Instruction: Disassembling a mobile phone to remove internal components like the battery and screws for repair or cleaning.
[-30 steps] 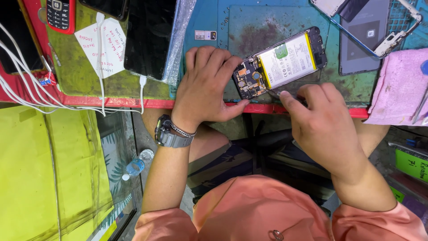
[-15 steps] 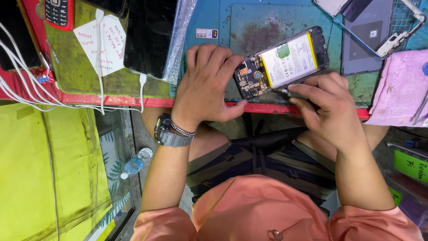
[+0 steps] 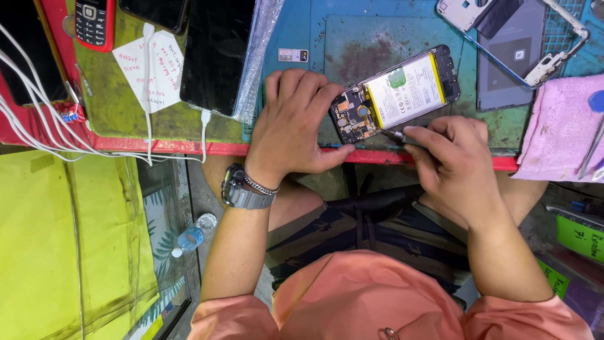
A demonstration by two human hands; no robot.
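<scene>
Opened phone: the opened smartphone (image 3: 395,93) lies back-off on the teal repair mat (image 3: 302,31), near the red front edge of the bench, its white battery and bare circuit board facing up.
Long axis: slanted, the circuit-board end lower left toward the person, the far end upper right.
Left hand: the left hand (image 3: 296,126) lies flat on the mat, fingers spread loosely, fingertips touching the board end and pinning it (nothing is clasped in the palm).
Right hand: the right hand (image 3: 454,165) sits just below and right of the phone, fingers curled tight round a slim metal tool (image 3: 395,134).
Tool tip: points left, at the lower edge of the phone beside the board; whether it touches I cannot tell.
Nearer hand: both are at the phone; the left actually rests on it.
Nearby: a pink cloth (image 3: 557,135) far right, a dark tablet (image 3: 217,53) to the left.
</scene>
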